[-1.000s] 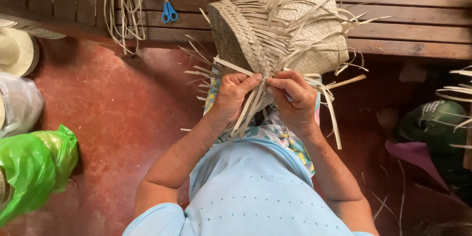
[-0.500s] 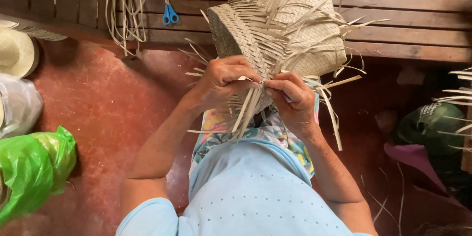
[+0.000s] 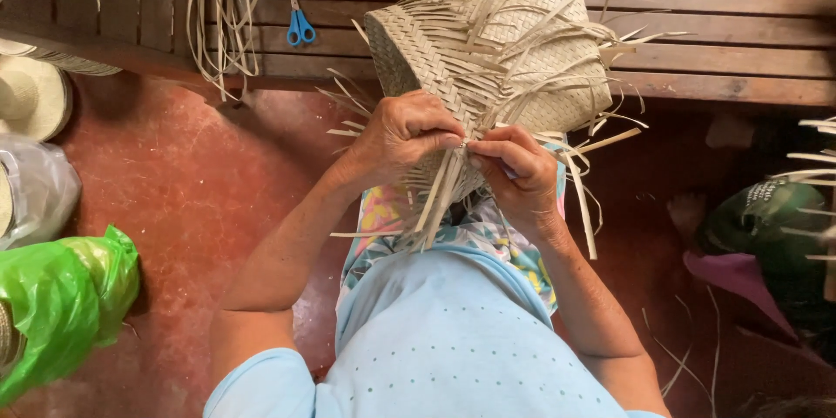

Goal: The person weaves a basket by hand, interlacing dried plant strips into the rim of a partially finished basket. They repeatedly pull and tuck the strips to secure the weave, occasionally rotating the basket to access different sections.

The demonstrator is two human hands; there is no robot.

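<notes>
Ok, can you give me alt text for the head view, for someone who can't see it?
Seen from above, a person's left hand and right hand pinch loose strips on a half-woven straw basket held over the lap. Behind it, blue scissors lie on a wooden bench; a green plastic bag sits left.

Both hands, left [image 3: 402, 132] and right [image 3: 514, 170], pinching strips of a half-woven straw basket [image 3: 496, 52].

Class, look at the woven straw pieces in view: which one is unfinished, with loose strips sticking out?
The woven basket held by the left hand and right hand. Loose strips bristle from it; the straw hat at far left has a smooth, finished rim.
</notes>
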